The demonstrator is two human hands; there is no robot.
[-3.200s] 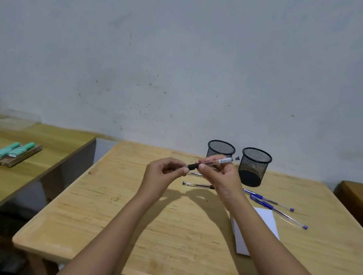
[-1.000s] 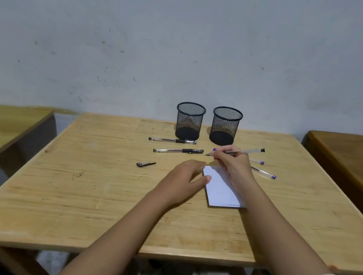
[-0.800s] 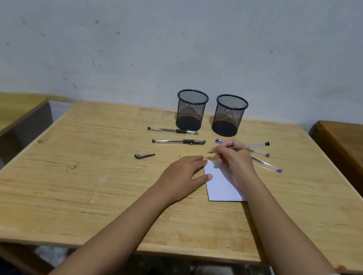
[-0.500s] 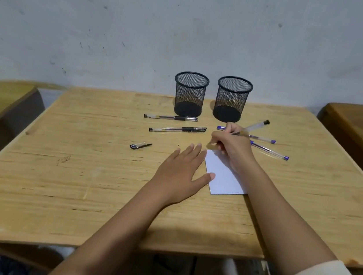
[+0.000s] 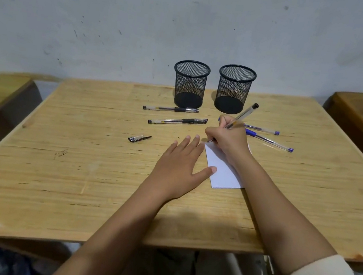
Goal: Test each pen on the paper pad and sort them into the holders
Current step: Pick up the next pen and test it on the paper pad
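Gripping pen [image 5: 246, 112], four loose pens [image 5: 170, 109] [image 5: 178, 121] [image 5: 261, 129] [image 5: 270, 141], two holders [image 5: 190, 83] [image 5: 235, 86]

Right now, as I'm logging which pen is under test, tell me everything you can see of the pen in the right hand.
The pen is a slim, clear plastic-looking stick pen with a black end plug, uncapped. The right hand pinches its lower part, hiding the grip. It slants, back end up and away to the right, tip at the far left corner of the paper pad.
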